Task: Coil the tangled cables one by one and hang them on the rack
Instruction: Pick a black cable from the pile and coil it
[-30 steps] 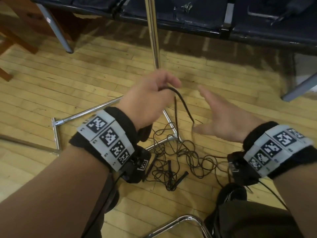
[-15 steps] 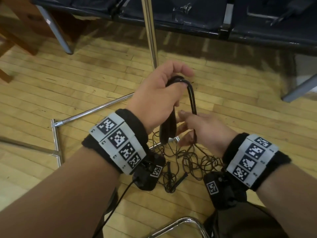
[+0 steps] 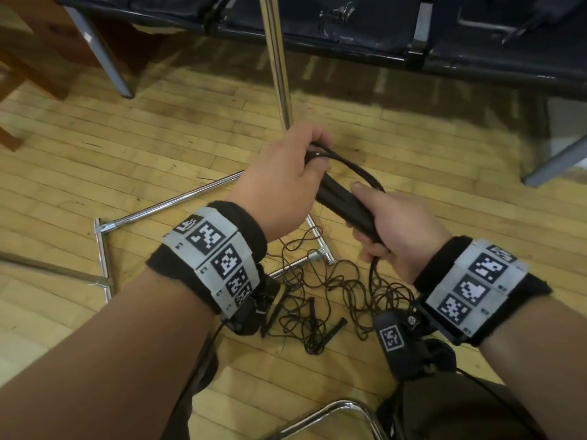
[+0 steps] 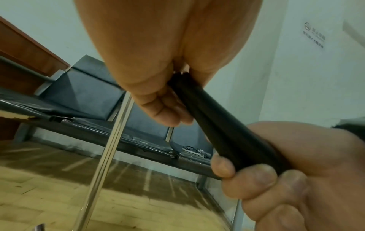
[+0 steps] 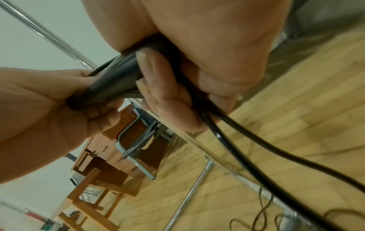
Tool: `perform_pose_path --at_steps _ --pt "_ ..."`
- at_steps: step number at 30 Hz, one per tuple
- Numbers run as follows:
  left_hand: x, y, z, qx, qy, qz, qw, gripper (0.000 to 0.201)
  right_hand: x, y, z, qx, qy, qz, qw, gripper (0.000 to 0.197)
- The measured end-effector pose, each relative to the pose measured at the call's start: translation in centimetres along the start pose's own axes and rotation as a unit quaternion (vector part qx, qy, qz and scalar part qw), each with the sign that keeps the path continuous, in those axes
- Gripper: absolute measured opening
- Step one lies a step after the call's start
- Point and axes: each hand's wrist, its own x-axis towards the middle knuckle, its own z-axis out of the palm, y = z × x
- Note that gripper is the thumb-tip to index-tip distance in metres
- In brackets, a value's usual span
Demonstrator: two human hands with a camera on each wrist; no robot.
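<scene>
A black cable folded into a tight bundle (image 3: 341,201) stretches between both hands above the floor. My left hand (image 3: 287,182) grips its upper end, fingers curled round the loops (image 4: 189,87). My right hand (image 3: 394,230) grips the lower end (image 5: 122,73), thumb lying along the top. One loose loop (image 3: 359,169) arcs over the bundle, and strands (image 5: 247,150) trail down from my right fist to a tangled heap of thin dark cables (image 3: 324,290) on the floor. The chrome rack's upright pole (image 3: 278,58) rises just behind my left hand; its base bars (image 3: 171,204) lie on the floor.
The wooden plank floor (image 3: 444,173) spreads all round. A row of dark seats on grey metal legs (image 3: 349,23) stands behind the pole. Wooden furniture (image 3: 28,46) is at the far left. A chrome tube curve (image 3: 343,411) sits near my knees.
My right hand went from open beside the cable to gripping the bundle's lower end. The bundle has swung from hanging upright to slanting between both hands, and both hands have risen slightly.
</scene>
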Motion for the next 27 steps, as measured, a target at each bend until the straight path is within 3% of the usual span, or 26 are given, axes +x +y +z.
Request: perform_pose_path --at_steps 4,6,9,12,17,23,27 --pt "-0.8 -0.1 -1.4 0.112 -0.126 0.011 0.986 0.004 0.4 0.0 -1.1 -0.172 0.067 -0.047 0.982 0.031" --pt "-1.4 0.0 -1.4 0.172 -0.201 0.014 0.964 0.009 0.4 0.1 -1.0 -0.235 0.064 -0.073 0.967 0.024" --pt "-1.9 0.5 -0.7 0.210 -0.263 -0.008 0.942 0.028 0.0 0.2 0.2 -0.307 0.044 -0.094 0.946 0.024" --pt "-2.2 0.9 0.1 0.215 -0.279 -0.038 0.935 0.047 -0.1 0.3 1.4 -0.297 0.033 -0.099 0.949 0.024" --pt "-2.3 1.3 0.6 0.240 -0.262 -0.035 0.934 0.031 -0.3 0.2 1.7 -0.276 0.019 -0.088 0.957 0.022" --pt "-2.7 2.1 1.8 0.327 -0.288 -0.030 0.899 0.026 -0.5 0.6 1.6 -0.301 -0.002 -0.078 0.950 0.021" --pt "-3.1 2.1 2.8 0.289 -0.299 -0.044 0.908 0.026 -0.2 0.6 1.1 -0.287 -0.003 -0.070 0.955 0.023"
